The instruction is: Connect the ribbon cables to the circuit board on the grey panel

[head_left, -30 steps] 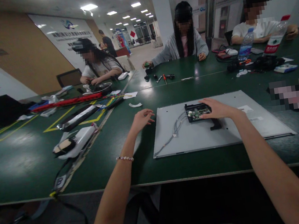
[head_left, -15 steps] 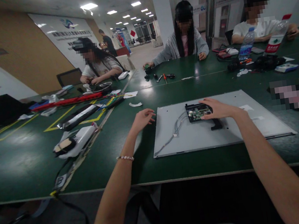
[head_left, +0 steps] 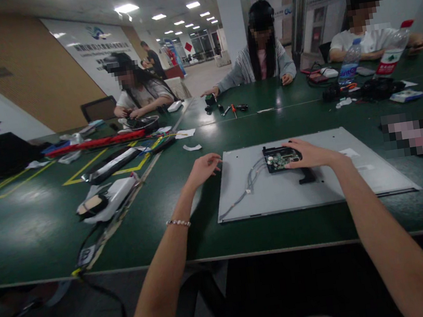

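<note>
A flat grey panel (head_left: 271, 194), like the back of a display, lies on the green table in front of me. On it sits a circuit board (head_left: 283, 160) in a black plastic frame, with grey cables (head_left: 250, 178) running from it to the panel's lower left corner. My right hand (head_left: 310, 154) grips the board's right end between thumb and fingers. A black bracket arm (head_left: 307, 175) sticks out below that hand. At the panel's upper left edge, my left hand (head_left: 205, 171) is held with loosely bent fingers and nothing in it; whether the fingertips touch the edge I cannot tell.
Left stands a white power strip-like box (head_left: 117, 198) with a black cable. Beyond are a black-and-white pouch (head_left: 116, 164) and a red bar (head_left: 102, 142). Screwdrivers (head_left: 233, 111) lie across the table by a co-worker (head_left: 259, 52). Bottles (head_left: 350, 63) stand at right.
Both my hands and the circuit board stay almost where they were. Across the table, the co-worker's hand on a small dark object has shifted slightly.
</note>
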A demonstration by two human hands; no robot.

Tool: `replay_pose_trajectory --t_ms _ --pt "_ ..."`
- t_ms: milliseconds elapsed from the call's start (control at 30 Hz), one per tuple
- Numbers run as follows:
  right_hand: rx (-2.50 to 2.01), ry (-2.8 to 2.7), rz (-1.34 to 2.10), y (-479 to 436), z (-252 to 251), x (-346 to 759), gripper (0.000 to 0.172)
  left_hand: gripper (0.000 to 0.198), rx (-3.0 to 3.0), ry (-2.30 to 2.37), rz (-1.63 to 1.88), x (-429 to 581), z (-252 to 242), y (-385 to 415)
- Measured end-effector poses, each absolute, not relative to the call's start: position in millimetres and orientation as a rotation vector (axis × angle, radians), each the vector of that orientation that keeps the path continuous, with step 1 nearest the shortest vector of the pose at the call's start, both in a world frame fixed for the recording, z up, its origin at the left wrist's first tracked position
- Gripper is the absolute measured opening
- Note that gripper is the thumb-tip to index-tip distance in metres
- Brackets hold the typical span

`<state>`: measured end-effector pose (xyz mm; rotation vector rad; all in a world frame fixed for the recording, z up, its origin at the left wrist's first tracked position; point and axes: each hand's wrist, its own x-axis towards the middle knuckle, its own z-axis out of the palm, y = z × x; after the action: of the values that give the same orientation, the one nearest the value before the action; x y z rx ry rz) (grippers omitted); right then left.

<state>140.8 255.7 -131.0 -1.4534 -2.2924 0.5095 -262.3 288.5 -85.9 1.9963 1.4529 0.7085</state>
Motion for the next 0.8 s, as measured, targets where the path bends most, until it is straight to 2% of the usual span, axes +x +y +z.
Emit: replay_pose_trajectory --t_ms 533,800 --pt "-1.424 -2.287 0.512 263.0 -135.1 141.3 0.089 0.032 2.512 1.459 0.658 -261.8 -93.7 294.7" --pt "-1.408 -2.425 0.558 269.0 -129.3 145.3 0.099 0.036 2.468 1.318 0.770 -214.7 -69.1 279.6"
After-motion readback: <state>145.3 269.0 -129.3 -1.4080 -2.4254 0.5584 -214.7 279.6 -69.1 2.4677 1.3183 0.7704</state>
